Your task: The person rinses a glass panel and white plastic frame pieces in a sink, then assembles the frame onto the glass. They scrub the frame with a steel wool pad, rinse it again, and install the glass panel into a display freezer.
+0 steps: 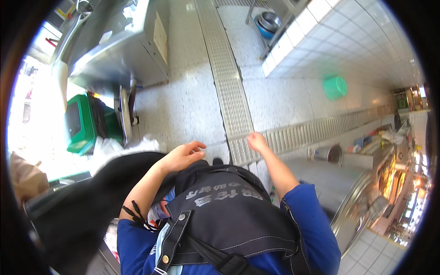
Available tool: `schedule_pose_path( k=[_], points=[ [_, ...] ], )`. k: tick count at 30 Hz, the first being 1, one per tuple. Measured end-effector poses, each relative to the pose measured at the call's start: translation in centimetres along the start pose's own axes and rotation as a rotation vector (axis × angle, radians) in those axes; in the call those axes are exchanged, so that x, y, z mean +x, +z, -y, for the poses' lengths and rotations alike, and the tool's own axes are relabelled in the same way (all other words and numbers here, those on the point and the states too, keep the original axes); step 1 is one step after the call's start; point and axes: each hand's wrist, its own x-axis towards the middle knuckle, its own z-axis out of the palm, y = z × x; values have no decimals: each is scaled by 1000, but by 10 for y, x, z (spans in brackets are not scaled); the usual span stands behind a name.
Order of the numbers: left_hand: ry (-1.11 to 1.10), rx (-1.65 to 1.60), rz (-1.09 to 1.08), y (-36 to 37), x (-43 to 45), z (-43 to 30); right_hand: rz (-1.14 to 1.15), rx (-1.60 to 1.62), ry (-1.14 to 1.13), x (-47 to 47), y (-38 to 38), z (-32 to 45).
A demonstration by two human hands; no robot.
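Observation:
My left hand (184, 156) is in front of my waist, thumb and loosely bent fingers apart, with nothing in it. To its right, my right hand (257, 141) is curled into a fist above the metal drain grate (237, 118); no object shows in it, though its palm side is hidden. A dark apron (233, 206) with printed writing covers my front, over blue sleeves (309, 220). Close by my left forearm is a large blurred black shape (99, 192), perhaps fabric; I cannot tell what it is.
A stainless steel counter (117, 65) stands ahead on the left, with a green bin (82, 123) beside it. A green plastic bucket (335, 87) is near the tiled wall (347, 41). Stacked metal bowls (270, 21) sit under a rack. A large metal vessel (354, 202) is at my right.

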Motion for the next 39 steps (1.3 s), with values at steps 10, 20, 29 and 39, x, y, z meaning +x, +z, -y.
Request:
schedule_pose_path(
  k=[10, 20, 29, 39],
  points=[
    [313, 79, -111, -318, 201, -96, 132, 194, -199, 248, -37, 236],
    [4, 22, 21, -606, 362, -172, -319, -142, 525, 258, -174, 45],
    [156, 671, 415, -651, 608, -330, -22, 600, -16, 736, -152, 392],
    [312, 513, 590, -634, 844, -394, -636, 541, -194, 783, -367, 520]
  ],
)
